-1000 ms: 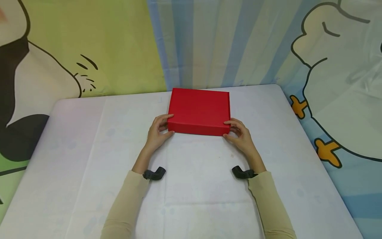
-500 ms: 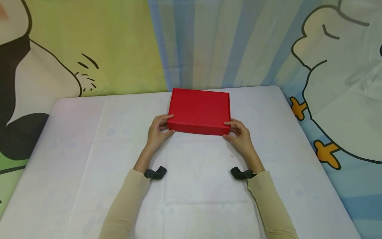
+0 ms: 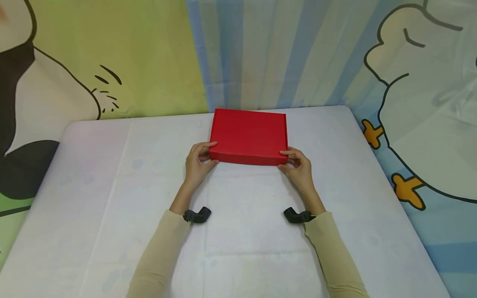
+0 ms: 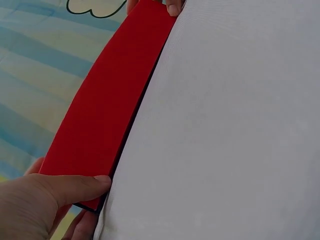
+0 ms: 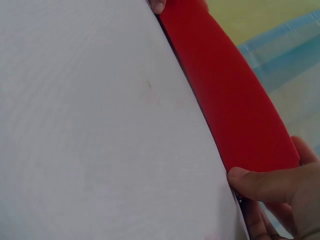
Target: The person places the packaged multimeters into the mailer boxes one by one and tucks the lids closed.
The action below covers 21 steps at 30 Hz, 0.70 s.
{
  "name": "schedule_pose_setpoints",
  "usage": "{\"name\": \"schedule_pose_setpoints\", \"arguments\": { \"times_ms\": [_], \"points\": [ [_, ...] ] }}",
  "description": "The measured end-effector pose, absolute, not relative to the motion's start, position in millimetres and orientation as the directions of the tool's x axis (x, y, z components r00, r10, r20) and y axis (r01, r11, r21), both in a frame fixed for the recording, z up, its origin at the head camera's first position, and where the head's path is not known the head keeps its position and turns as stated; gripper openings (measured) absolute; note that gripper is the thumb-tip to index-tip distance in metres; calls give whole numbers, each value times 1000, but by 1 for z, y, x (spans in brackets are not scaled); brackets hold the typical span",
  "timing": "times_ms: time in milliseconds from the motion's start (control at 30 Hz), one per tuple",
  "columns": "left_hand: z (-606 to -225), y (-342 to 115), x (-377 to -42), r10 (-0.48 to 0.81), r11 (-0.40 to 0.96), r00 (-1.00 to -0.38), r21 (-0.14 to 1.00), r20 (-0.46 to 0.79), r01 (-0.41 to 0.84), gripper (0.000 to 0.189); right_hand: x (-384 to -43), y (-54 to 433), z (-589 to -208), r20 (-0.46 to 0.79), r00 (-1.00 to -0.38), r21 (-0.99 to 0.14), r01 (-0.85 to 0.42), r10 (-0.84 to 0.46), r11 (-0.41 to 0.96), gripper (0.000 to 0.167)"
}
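A closed, flat red cardboard box (image 3: 249, 134) sits near the far edge of the white-covered table in the head view. My left hand (image 3: 196, 162) grips its near left corner, an index finger on the lid and the thumb on the front. At the near right corner my right hand (image 3: 298, 167) holds it the same way. Both wrist views show the box's red front face (image 4: 102, 107) from the side, each thumb pressed near its lower edge. A thin dark line runs under that face in the right wrist view, and the right thumb (image 5: 255, 184) lies close to it. Whatever is inside the box is hidden.
White cloth covers the table (image 3: 246, 248). Behind it hangs a printed backdrop (image 3: 149, 54) with cartoon figures and stripes, close behind the box. Black wrist cameras (image 3: 198, 215) jut inward from both wrists, below the beige sleeves (image 3: 335, 252).
The front face of the box looks slightly shorter, its lower edge a little higher in the head view. Both wrists have shifted slightly inward. The grip on both corners stays the same.
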<state>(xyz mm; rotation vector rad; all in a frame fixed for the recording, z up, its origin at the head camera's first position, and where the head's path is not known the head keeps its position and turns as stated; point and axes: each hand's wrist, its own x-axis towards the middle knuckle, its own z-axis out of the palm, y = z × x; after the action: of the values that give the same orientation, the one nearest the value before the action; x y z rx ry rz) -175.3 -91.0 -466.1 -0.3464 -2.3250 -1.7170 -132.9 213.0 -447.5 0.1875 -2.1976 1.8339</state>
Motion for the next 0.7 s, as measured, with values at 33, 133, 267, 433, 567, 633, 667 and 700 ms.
{"name": "schedule_pose_setpoints", "arguments": {
  "times_ms": [33,133,267,433,567,633,667,700],
  "points": [
    [-470,-91,-177,52,283,-947,905,317,318,53,-133,213,-448,289,-954,-944,-271,75,188,42],
    [-475,-91,-179,63,288,-951,906,304,309,54,-133,215,-449,284,-956,-946,-268,68,182,43],
    [-478,-92,-179,80,310,-951,899,299,309,56,-133,217,-450,276,-960,-949,-264,51,173,43],
    [-482,-94,-179,105,327,-951,893,291,310,58,-131,217,-451,282,-958,-946,-271,41,176,43],
    [-482,-96,-179,121,316,-951,897,286,310,59,-130,216,-451,286,-958,-947,-276,38,164,42],
    [-482,-97,-179,124,306,-948,897,293,318,60,-130,215,-450,287,-957,-948,-278,37,157,41],
    [-482,-97,-179,124,299,-946,898,299,323,59,-131,215,-450,288,-957,-949,-280,37,148,41],
    [-481,-97,-179,123,291,-944,899,305,329,59,-131,215,-450,289,-957,-949,-281,38,143,40]
  ]
}}
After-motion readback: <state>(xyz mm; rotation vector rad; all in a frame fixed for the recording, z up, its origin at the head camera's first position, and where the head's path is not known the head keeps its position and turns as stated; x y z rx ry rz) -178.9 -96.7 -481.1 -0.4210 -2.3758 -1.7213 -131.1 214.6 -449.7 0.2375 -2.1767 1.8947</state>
